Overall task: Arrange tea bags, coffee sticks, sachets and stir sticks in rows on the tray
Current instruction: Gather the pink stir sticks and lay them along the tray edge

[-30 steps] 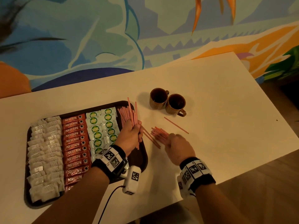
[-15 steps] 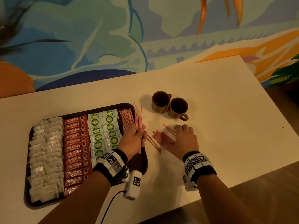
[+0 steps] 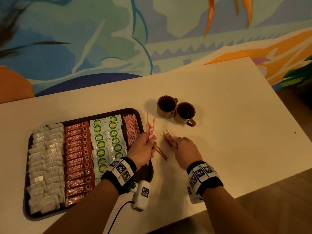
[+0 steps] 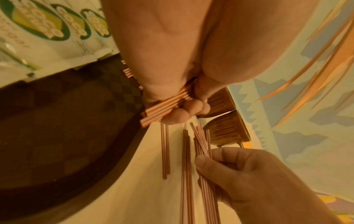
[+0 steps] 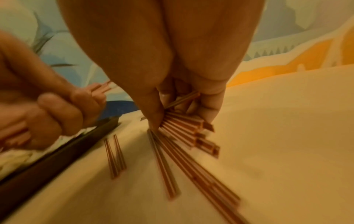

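White table: left hand grips stir sticks; right hand pinches loose sticks.

- The left hand and its wristband cover the near end of the green sachets and part of the tray
- The right hand hides the near ends of the loose stir sticks on the table
- The right wrist view is smeared: the left hand and the sticks' near ends lack sharp edges
- The mugs are half hidden in the left wrist view
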The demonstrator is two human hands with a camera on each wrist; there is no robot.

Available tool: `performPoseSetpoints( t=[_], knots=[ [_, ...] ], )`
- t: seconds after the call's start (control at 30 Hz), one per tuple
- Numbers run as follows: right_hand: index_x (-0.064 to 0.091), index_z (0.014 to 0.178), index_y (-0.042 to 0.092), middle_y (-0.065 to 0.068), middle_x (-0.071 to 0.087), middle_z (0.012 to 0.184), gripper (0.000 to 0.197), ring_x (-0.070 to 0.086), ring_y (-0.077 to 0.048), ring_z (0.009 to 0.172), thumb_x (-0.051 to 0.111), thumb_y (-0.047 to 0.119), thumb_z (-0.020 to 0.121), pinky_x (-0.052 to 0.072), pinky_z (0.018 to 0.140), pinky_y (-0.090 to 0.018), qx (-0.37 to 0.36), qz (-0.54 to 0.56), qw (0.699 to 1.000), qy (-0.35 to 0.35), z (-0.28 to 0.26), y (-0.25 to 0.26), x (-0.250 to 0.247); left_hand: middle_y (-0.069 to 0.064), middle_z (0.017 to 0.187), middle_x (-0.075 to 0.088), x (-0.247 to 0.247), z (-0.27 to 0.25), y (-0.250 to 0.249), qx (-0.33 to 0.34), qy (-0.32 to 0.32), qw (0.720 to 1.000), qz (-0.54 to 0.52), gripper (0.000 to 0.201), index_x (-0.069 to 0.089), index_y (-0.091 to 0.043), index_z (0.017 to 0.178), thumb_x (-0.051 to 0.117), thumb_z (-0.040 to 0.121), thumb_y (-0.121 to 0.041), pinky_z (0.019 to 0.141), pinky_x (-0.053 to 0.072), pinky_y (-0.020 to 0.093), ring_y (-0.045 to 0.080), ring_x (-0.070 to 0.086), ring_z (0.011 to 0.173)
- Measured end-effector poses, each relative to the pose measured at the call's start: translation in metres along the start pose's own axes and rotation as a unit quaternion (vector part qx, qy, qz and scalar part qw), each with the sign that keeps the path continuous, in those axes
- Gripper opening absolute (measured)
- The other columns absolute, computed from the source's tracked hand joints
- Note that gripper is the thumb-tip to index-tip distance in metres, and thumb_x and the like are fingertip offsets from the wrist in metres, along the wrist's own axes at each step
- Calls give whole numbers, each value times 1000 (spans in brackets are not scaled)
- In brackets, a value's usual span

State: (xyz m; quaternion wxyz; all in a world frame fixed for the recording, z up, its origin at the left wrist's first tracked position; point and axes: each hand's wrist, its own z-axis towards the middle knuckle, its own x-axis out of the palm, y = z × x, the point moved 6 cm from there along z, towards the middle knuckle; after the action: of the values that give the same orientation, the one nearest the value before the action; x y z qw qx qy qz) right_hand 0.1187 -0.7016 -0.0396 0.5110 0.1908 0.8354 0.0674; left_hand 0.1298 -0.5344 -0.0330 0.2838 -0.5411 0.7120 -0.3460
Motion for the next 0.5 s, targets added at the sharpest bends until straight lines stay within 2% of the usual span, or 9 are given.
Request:
performPoseSetpoints(
  t=[0.07, 0.17, 0.27, 0.33, 0.37, 0.43, 0.47, 0.5],
  knots=[
    [65, 113, 13, -4, 59, 100, 21, 51, -18, 83, 53, 27, 103, 38, 73, -25, 10, 46, 999, 3, -1, 0, -8, 8, 83, 52, 1, 1, 3, -10, 0, 1000, 6, 19, 51, -2, 118, 36, 108, -9, 58, 41, 26, 13, 45, 63],
    [70, 98, 17, 0, 62, 89, 15, 51, -10, 72, 57, 24, 101, 32, 58, -17, 13, 123, 992, -8, -5, 5, -20, 5, 83, 53, 5, 3, 9, -22, 9, 1000, 2, 18, 53, -5, 116, 39, 108, -12, 61, 39, 29, 13, 44, 63],
    [72, 91, 20, 5, 61, 79, 13, 51, -4, 68, 63, 24, 99, 31, 56, -15, 13, 171, 985, -32, -9, 16, -28, 3, 81, 52, 10, 1, 13, -42, 13, 998, -49, 22, 55, -4, 118, 43, 108, -20, 60, 37, 28, 11, 43, 61],
    [68, 82, 25, 9, 60, 73, 17, 51, -3, 65, 63, 25, 98, 30, 55, -14, 13, 193, 980, -42, -13, 25, -31, 1, 82, 55, 13, 0, 13, -48, 13, 995, -91, 29, 58, -8, 120, 46, 107, -31, 62, 41, 27, 10, 48, 64],
    [66, 78, 26, 11, 59, 71, 20, 52, -3, 64, 63, 25, 98, 30, 53, -12, 9, 202, 978, -46, -15, 31, -32, 1, 87, 61, 15, -1, 11, -48, 17, 993, -102, 35, 59, -11, 123, 48, 105, -40, 67, 45, 27, 10, 56, 70],
    [65, 74, 25, 10, 61, 68, 25, 54, -2, 62, 62, 23, 98, 34, 49, -10, 4, 231, 972, -50, -20, 43, -32, 3, 110, 72, 19, -2, 8, -46, 41, 991, -122, 49, 60, -18, 130, 52, 98, -55, 90, 52, 33, 15, 69, 100],
    [66, 75, 24, 9, 61, 69, 24, 54, -2, 61, 61, 21, 99, 36, 48, -9, 7, 240, 969, -50, -21, 48, -32, 5, 119, 72, 22, -2, 7, -50, 54, 988, -138, 53, 60, -19, 130, 54, 95, -59, 98, 52, 36, 17, 68, 111],
    [66, 78, 22, 8, 60, 70, 22, 53, -2, 60, 59, 18, 99, 36, 47, -8, 14, 242, 969, -47, -23, 53, -31, 6, 122, 72, 23, -3, 5, -58, 62, 985, -152, 52, 60, -20, 128, 54, 95, -60, 101, 52, 38, 19, 68, 115]
  ],
)
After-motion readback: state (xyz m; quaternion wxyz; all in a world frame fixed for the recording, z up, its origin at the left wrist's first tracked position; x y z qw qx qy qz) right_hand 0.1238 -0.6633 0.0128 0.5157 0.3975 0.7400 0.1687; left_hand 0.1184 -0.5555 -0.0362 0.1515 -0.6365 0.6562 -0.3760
